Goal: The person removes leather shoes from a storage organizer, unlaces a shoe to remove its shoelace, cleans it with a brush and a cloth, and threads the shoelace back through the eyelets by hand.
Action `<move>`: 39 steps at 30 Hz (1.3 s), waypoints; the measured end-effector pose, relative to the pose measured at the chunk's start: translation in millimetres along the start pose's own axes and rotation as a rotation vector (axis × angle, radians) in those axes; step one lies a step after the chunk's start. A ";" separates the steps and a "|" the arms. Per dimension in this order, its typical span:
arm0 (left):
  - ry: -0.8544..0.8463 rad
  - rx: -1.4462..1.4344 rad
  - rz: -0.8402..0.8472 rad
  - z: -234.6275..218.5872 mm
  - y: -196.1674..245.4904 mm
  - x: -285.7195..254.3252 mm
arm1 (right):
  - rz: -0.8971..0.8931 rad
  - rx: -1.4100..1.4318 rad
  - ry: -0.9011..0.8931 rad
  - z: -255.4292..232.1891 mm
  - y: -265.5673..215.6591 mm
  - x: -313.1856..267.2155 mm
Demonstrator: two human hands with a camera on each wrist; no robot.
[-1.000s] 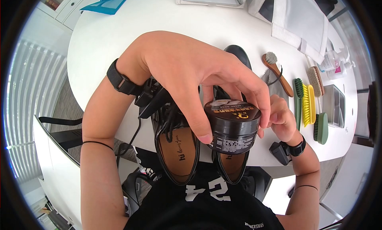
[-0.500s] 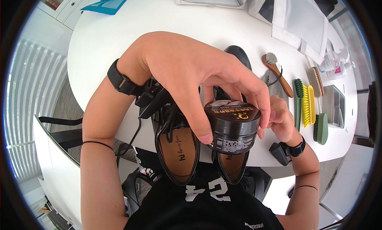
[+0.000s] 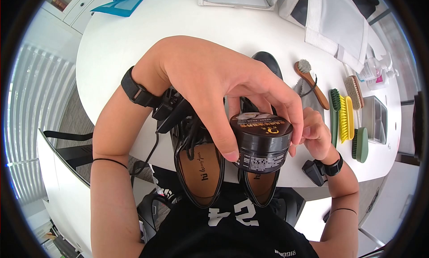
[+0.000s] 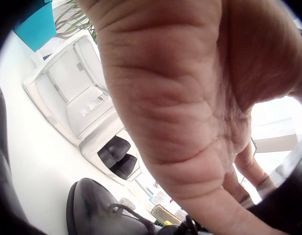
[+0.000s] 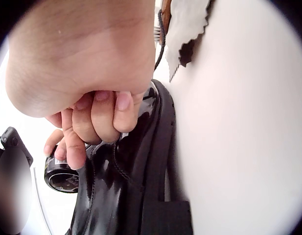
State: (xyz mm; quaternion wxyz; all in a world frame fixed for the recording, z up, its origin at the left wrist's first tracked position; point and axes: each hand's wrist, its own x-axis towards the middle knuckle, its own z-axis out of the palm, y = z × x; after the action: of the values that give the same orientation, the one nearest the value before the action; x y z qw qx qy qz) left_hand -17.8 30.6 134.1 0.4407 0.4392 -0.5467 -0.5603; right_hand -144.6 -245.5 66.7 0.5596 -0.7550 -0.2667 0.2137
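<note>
My left hand (image 3: 210, 81) reaches over a pair of black leather shoes and grips a round black jar (image 3: 261, 146), thumb on the near side and fingers around the far side. The jar is upright, its lid on and its printed label facing me. Beside it my right hand (image 3: 318, 135) has its fingers curled in; in the right wrist view those fingers (image 5: 102, 120) fold toward the palm with nothing visible in them. One laced shoe (image 3: 201, 173) has its brown insole showing; the other shoe (image 3: 263, 193) is partly hidden under the jar and left hand.
To the right lie a wooden-handled dauber brush (image 3: 313, 81), a green brush (image 3: 334, 119), a yellow brush (image 3: 347, 117), a smaller green brush (image 3: 360, 144) and a clear box (image 3: 377, 117). Pump bottles (image 3: 380, 72) and a white fabric bin (image 3: 337, 25) stand farther back.
</note>
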 end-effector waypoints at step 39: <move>0.007 0.018 0.043 0.5 -2.3 0.4 | -0.002 0.003 0.019 1.1 -2.3 1.4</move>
State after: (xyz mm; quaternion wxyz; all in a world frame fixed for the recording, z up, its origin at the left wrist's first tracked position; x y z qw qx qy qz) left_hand -18.4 30.3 131.8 0.4504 0.4332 -0.5595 -0.5444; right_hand -144.5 -243.3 68.6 0.5634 -0.7558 -0.2618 0.2067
